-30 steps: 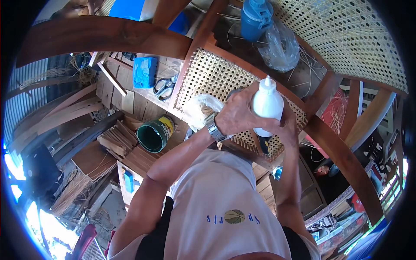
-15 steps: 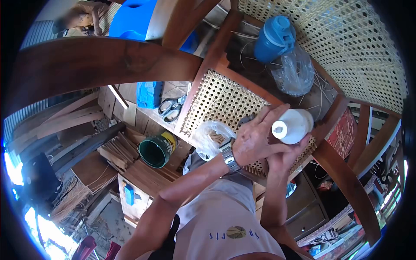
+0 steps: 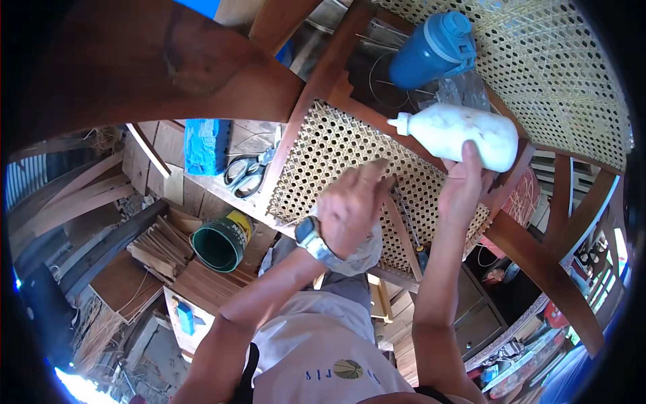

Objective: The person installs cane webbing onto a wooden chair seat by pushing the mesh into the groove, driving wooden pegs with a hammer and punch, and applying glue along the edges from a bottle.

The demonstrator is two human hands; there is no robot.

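My right hand (image 3: 461,185) grips a white squeeze bottle (image 3: 464,133), tilted on its side with the nozzle pointing left. The bottle is above the woven cane seat panel (image 3: 316,155). My left hand (image 3: 350,209), with a wristwatch (image 3: 309,233), hovers over the panel with the index finger stretched out and the other fingers curled and partly hidden. Nothing shows in it. Under its wrist lies a clear plastic bag (image 3: 363,254). Beside it on the cane are a thin wooden strip (image 3: 402,239) and a screwdriver (image 3: 421,257).
A blue water bottle (image 3: 431,54) stands beyond the panel, near a caned backrest (image 3: 572,81). Scissors (image 3: 245,176) and a blue block (image 3: 206,145) lie to the left. Below them sits a green bucket (image 3: 219,244). Curved wooden chair arms (image 3: 222,74) flank the work.
The white bottle has turned from nozzle-toward-me to sideways, held by my right hand alone. My left hand has come off it and moved left, over the plastic bag. The view has shifted.
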